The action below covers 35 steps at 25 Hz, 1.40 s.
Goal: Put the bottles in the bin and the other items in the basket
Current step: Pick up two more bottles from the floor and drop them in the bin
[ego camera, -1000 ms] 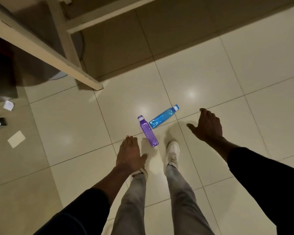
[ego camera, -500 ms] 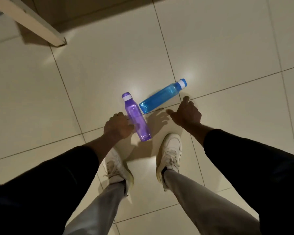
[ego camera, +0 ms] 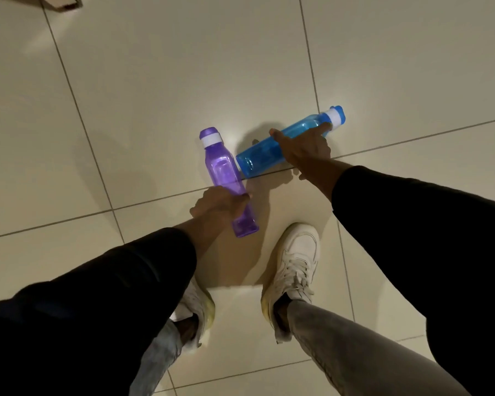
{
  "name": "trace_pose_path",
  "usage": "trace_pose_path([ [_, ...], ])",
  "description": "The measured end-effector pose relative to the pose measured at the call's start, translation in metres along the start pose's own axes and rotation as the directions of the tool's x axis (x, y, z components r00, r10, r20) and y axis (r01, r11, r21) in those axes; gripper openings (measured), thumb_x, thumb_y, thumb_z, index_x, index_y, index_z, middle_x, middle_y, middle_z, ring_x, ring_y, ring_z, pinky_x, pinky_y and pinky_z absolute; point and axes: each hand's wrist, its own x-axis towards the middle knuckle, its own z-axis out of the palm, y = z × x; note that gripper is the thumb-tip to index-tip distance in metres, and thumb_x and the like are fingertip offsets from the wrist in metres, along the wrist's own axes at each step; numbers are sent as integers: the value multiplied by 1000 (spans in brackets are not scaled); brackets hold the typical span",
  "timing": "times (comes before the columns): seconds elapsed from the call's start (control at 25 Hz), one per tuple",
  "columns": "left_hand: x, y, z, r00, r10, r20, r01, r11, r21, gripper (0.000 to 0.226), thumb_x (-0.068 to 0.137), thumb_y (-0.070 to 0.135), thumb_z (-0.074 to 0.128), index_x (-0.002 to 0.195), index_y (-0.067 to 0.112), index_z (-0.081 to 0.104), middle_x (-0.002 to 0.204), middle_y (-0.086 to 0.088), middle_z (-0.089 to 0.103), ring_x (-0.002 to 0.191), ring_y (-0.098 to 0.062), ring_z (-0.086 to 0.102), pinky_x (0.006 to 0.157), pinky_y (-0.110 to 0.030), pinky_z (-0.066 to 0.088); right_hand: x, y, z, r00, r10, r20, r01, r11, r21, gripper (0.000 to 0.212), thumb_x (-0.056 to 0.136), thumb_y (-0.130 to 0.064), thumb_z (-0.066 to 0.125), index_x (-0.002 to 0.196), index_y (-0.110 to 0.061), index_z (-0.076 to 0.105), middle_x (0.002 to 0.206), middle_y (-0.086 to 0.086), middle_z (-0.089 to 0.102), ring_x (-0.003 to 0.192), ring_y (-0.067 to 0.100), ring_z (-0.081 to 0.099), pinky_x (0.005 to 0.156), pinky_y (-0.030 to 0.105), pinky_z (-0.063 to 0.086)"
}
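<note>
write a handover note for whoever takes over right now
Left hand grips the purple bottle low on its body.
Right hand lies over the blue bottle, forefinger straight; grip unclear.
Both bottles lie on the tiled floor, blue base beside purple.
Done: neither bottle binned yet.
Left: lift both, carry to the bin; bin, basket and other items out of view.
</note>
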Motion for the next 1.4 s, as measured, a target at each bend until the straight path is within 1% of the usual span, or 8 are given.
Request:
trace_pose_path([
  [0.12, 9, -7, -14, 999, 8, 34, -8, 1000, -8, 58, 86, 42, 85, 132, 15, 60, 110, -4, 67, 89, -21, 68, 66, -27, 53, 1, -5, 19, 1000, -9, -28, 10, 999, 36, 148, 65, -78, 75, 155, -16, -26, 139, 24, 52, 110, 37, 65, 82, 50, 63],
  [0.28, 8, -6, -46, 993, 53, -104, -20, 955, 296, 66, 78, 56, 84, 126, 17, 62, 112, -4, 69, 99, -30, 70, 98, -44, 58, -11, 0, 16, 998, -15, -57, 16, 1000, 17, 137, 74, -51, 83, 160, -19, -19, 138, 23, 49, 114, 38, 60, 89, 42, 55],
  [0.4, -12, -12, -73, 979, 116, -169, -54, 942, 332, 74, 75, 65, 83, 125, 15, 61, 108, -4, 68, 92, -27, 69, 87, -39, 60, -54, 10, -8, 991, -124, -58, 118, 989, -89, 124, 78, -42, 81, 162, -26, -10, 131, 20, 50, 95, 33, 56, 75, 37, 41],
  [0.56, -73, -24, -111, 964, 145, -221, -71, 947, 313, 80, 73, 71, 82, 123, 13, 60, 101, -2, 65, 82, -24, 65, 74, -33, 55, -139, 23, -62, 966, -257, -3, 251, 946, -205, 124, 80, -37, 83, 161, -32, -10, 124, 19, 49, 84, 33, 60, 61, 36, 42],
  [0.72, -157, -31, -142, 963, 160, -218, -98, 957, 272, 78, 76, 67, 83, 126, 13, 58, 100, -1, 62, 81, -21, 65, 71, -30, 55, -231, 18, -112, 939, -344, 22, 337, 902, -268, 126, 80, -38, 84, 162, -30, -11, 114, 12, 51, 63, 9, 43, 47, 20, 29],
  [0.96, -299, -29, -204, 942, 138, -305, -109, 988, 111, 76, 76, 62, 86, 127, 13, 58, 101, 1, 64, 82, -19, 66, 68, -29, 54, -366, -29, -201, 909, -408, 85, 414, 862, -293, 126, 79, -45, 83, 162, -33, -11, 108, -1, 47, 61, 3, 44, 45, 16, 25],
  [1.2, -436, -27, -277, 888, 146, -435, -146, 989, 34, 78, 74, 62, 86, 125, 10, 57, 107, -6, 68, 89, -25, 71, 81, -37, 62, -472, -68, -309, 801, -576, 162, 588, 707, -392, 125, 72, -50, 84, 161, -33, -3, 101, -6, 45, 61, 4, 45, 46, 15, 22],
  [1.4, -519, -54, -310, 881, 47, -471, -112, 987, -112, 84, 70, 70, 85, 123, 13, 55, 105, -2, 60, 92, -26, 67, 81, -36, 60, -526, -108, -366, 714, -654, 249, 678, 559, -477, 122, 77, -59, 77, 160, -31, -8, 105, -4, 40, 65, 9, 47, 45, 17, 26],
])
